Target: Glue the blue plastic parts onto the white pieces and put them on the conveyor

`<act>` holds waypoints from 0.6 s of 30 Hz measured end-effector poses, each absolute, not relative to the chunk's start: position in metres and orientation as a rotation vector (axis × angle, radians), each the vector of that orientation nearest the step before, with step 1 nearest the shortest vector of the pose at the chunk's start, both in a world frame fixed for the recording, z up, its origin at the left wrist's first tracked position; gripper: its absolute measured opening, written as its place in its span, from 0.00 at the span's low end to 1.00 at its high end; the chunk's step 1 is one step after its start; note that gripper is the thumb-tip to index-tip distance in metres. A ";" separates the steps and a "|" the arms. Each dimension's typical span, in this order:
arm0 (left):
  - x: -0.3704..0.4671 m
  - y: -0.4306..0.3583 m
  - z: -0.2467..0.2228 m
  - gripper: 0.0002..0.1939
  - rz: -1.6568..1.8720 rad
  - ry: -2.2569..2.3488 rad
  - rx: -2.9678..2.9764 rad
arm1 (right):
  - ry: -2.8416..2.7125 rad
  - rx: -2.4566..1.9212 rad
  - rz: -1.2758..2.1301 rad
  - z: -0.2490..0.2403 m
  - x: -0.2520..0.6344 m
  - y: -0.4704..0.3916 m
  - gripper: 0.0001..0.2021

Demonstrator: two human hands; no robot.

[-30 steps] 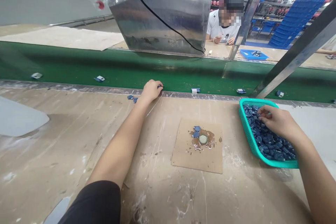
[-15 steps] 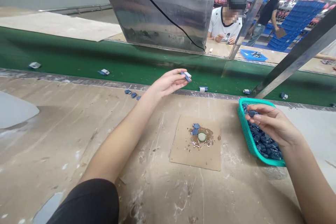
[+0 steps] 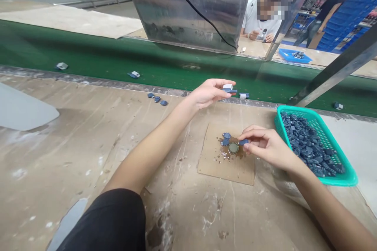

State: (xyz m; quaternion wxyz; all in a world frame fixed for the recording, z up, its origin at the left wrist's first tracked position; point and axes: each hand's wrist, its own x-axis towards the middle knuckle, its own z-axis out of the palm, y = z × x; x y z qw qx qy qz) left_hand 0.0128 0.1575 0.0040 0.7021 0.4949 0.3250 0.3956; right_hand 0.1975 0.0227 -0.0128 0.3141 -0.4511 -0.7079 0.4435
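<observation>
My left hand [image 3: 210, 93] pinches a small white-and-blue plastic part [image 3: 227, 87] over the near edge of the green conveyor belt [image 3: 173, 74]. Between the thumb and fingers of my right hand [image 3: 266, 146] is a small dark blue plastic piece [image 3: 243, 141], close to the right side of a bottle cap [image 3: 233, 148]. The cap looks wet and lies on a square of cardboard [image 3: 225, 172] amid brown liquid. Two blue pieces [image 3: 226, 138] lie just left of the cap. Beyond my right hand stands a green basket [image 3: 350, 179] of many blue pieces.
Several white-and-blue parts, one of them a part [image 3: 244, 95] near my left hand, lie along the belt. Three blue pieces [image 3: 157, 99] rest by the belt's edge. A slanted metal post [image 3: 332, 62] rises behind the basket. Across the belt sits a person [image 3: 260, 23] near a blue tray [image 3: 294, 56].
My right hand has moved left from above the basket to the cap, carrying the blue piece. The view has shifted, and my left hand still holds its white-and-blue part.
</observation>
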 end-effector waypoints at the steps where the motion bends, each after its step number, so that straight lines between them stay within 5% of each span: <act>1: 0.014 0.156 0.005 0.16 0.876 0.731 1.108 | -2.003 -1.192 1.035 -0.016 0.195 0.020 0.08; 4: 0.017 0.151 0.008 0.07 0.813 0.751 1.122 | -2.322 -1.115 0.649 -0.024 0.189 0.016 0.10; 8: 0.020 0.147 0.010 0.09 0.783 0.748 1.149 | -2.449 -1.066 0.439 -0.035 0.187 0.016 0.09; 11: 0.021 0.145 0.008 0.06 0.767 0.721 1.198 | -2.467 -1.070 0.423 -0.040 0.186 0.016 0.09; 18: 0.025 0.138 0.005 0.17 0.761 0.775 1.609 | -2.114 -1.128 0.627 -0.021 0.195 0.016 0.04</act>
